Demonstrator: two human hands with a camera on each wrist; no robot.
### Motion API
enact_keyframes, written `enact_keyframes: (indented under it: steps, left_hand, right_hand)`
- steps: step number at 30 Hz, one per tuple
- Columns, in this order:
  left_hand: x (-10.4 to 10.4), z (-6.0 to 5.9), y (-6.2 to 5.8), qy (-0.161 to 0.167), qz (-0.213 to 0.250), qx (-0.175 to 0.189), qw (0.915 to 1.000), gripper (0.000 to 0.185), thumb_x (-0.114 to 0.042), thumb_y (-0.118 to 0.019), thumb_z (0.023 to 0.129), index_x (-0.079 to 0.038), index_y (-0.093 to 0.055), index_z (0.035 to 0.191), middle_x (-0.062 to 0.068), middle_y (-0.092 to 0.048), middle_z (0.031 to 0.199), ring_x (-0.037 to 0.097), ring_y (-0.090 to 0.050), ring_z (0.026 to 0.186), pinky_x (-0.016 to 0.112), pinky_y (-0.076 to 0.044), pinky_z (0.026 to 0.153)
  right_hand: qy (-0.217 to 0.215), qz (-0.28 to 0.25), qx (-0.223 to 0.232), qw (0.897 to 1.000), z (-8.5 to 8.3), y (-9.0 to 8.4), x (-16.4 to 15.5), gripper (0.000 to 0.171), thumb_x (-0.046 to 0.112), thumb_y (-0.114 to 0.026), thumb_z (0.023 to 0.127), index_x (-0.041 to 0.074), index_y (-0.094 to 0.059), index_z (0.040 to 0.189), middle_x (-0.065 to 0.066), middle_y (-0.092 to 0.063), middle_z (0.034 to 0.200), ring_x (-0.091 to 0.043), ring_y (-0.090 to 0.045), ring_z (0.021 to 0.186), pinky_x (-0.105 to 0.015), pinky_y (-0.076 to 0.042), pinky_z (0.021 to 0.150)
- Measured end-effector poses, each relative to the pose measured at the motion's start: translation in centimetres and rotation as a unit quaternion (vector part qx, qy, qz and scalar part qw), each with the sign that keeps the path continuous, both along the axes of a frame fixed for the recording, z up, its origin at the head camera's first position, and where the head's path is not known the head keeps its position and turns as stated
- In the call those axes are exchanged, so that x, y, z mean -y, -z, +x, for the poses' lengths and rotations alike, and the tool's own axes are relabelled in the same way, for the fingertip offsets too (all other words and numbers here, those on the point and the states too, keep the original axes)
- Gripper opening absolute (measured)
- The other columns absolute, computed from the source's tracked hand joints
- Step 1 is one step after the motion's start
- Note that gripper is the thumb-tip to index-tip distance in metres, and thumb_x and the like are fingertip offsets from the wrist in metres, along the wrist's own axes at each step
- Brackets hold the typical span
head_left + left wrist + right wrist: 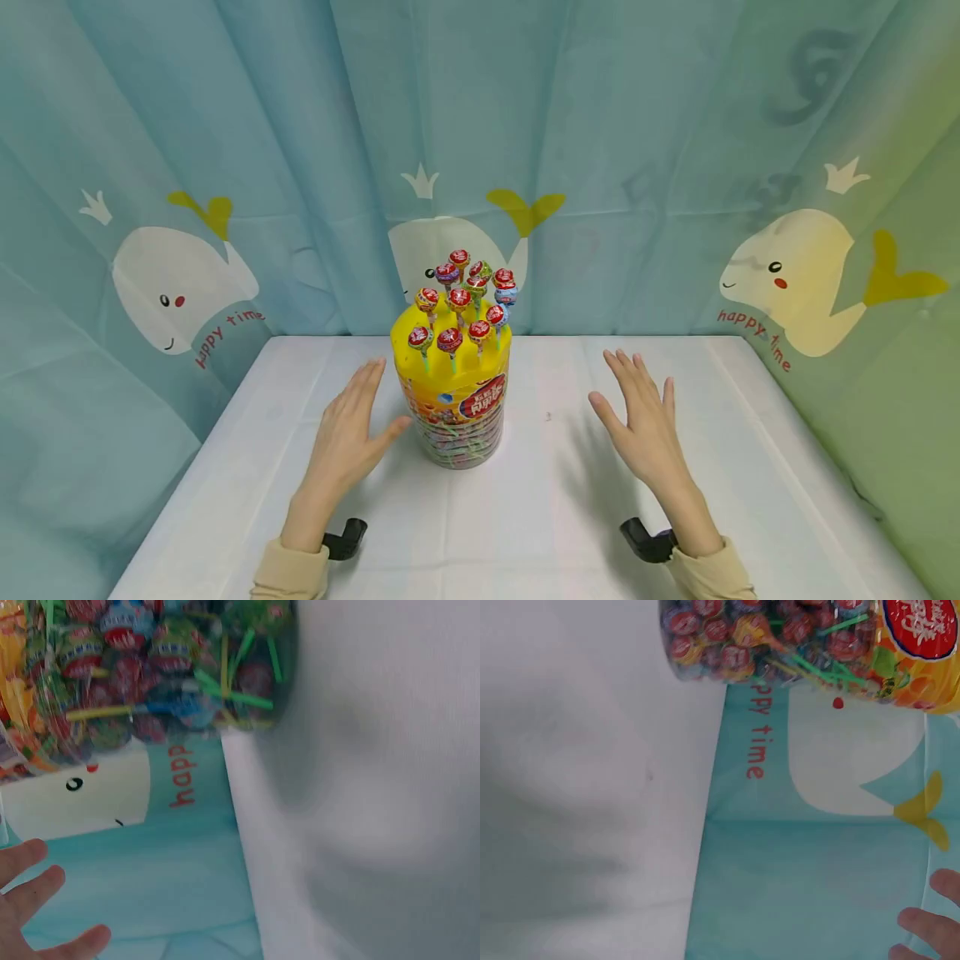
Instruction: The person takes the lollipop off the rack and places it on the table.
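A clear plastic tub of lollipops (pixel 456 417) with a yellow lid (pixel 450 350) stands in the middle of the white table (pixel 525 517). Several wrapped lollipops (pixel 459 302) stick upright out of the lid. My left hand (pixel 347 433) hovers just left of the tub, fingers straight, thumb close to its wall. My right hand (pixel 643 421) is held flat further off to the right, apart from the tub. Neither holds anything. The left wrist view shows the tub's (pixel 150 675) base packed with lollipops and my fingertips (pixel 37 900). The right wrist view shows the tub (pixel 810 645) and fingertips (pixel 930 922).
A blue-green curtain (pixel 187 167) printed with white whales hangs behind and beside the table. The table's far edge (pixel 600 337) meets the curtain. Black wrist camera mounts (pixel 347 537) sit at both sleeves.
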State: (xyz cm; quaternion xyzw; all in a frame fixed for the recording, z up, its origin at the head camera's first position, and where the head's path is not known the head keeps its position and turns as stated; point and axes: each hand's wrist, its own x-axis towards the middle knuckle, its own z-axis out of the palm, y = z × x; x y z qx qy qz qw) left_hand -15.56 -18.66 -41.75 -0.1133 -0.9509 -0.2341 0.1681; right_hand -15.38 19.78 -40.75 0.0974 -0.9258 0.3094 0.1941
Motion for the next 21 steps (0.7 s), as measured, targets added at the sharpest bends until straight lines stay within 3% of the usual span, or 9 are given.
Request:
enact_keyframes:
  steps: [10, 16, 21]
  left_hand:
    - [-1.2, 0.3, 0.4, 0.001, 0.102, -0.015, 0.9947, 0.083, -0.050, -0.062, 0.088, -0.027, -0.018, 0.155, 0.011, -0.033, 0.156, 0.038, -0.037, 0.139, 0.067, -0.034, 0.104]
    - [-1.8, 0.0, 0.9, 0.036, 0.189, -0.048, 0.9801, 0.083, -0.035, -0.070, 0.086, -0.021, -0.024, 0.154, 0.010, -0.042, 0.150, 0.031, -0.046, 0.132, 0.052, -0.049, 0.096]
    - [-2.3, -0.3, 1.5, 0.060, 0.233, -0.067, 0.9683, 0.084, -0.022, -0.073, 0.084, -0.016, -0.025, 0.153, 0.011, -0.044, 0.148, 0.030, -0.050, 0.127, 0.049, -0.053, 0.090]
  right_hand:
    - [-0.009, -0.049, -0.052, 0.997, 0.0, -0.9, 1.2, 0.056, 0.031, -0.058, 0.095, 0.015, -0.040, 0.147, -0.015, -0.043, 0.149, -0.036, -0.029, 0.144, -0.063, -0.001, 0.117]
    - [-0.020, -0.075, -0.064, 0.995, 0.0, -1.4, 1.9, 0.054, 0.026, -0.059, 0.095, 0.013, -0.043, 0.145, -0.014, -0.045, 0.147, -0.035, -0.032, 0.142, -0.060, -0.004, 0.119]
    - [-0.033, -0.095, -0.074, 0.992, 0.0, -2.0, 2.7, 0.053, 0.023, -0.059, 0.094, 0.013, -0.043, 0.144, -0.012, -0.047, 0.146, -0.033, -0.037, 0.139, -0.056, -0.010, 0.120]
